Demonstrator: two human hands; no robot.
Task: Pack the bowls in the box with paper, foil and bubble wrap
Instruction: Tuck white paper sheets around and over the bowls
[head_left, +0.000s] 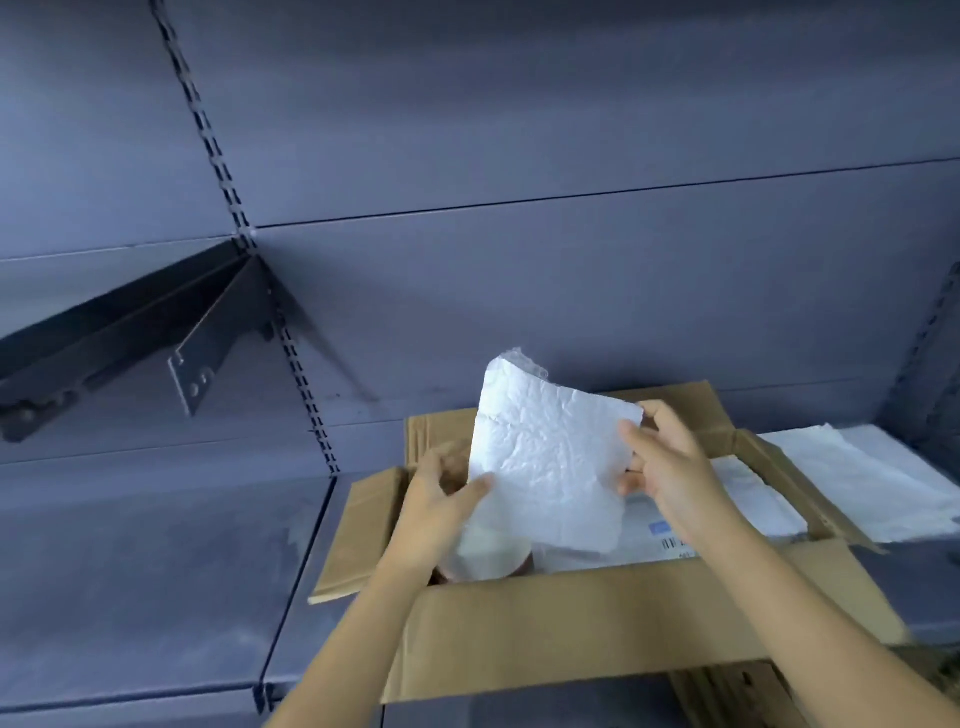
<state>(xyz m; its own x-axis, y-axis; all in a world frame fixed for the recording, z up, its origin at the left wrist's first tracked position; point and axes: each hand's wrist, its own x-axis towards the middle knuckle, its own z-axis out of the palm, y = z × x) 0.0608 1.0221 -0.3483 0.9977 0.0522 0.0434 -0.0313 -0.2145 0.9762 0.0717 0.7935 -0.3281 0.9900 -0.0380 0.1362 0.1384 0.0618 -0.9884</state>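
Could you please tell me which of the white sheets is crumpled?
The sheet held up over the box between the left hand and right hand; the other sheets lie flat on the shelf beside the box.

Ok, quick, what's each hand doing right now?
Left hand: grips the left edge of the white paper sheet, thumb in front.
Right hand: pinches the sheet's right edge, above the box.
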